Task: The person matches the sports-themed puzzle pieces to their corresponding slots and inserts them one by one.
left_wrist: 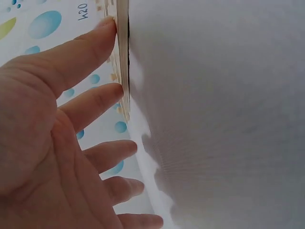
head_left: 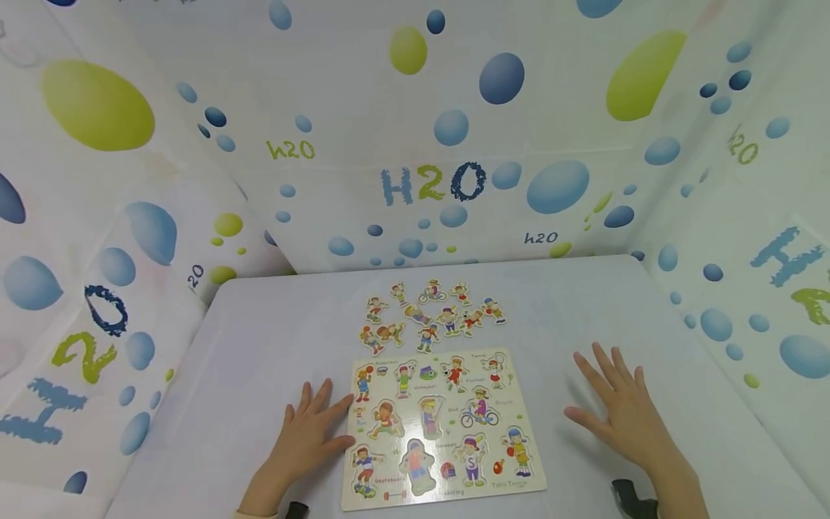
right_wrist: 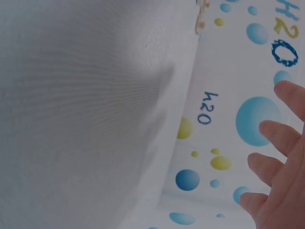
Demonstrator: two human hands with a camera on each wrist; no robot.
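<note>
Spread wide, the left hand (head_left: 306, 438) is gripping nothing, but its thumb and 1 finger are touching the left edge of the pale, flat wooden picture board (head_left: 410, 427). That board is lying just to this hand's right, its long side seeming to be running sideways. Small, bright, kid-shaped wooden pieces (head_left: 448, 320) are lying past its far edge. The right hand (head_left: 625, 422), also spread and empty, is hovering farther away, off the board's right side.

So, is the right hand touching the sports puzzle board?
Apart: the head view plainly shows white tabletop between the right hand and the sports puzzle board.
</note>
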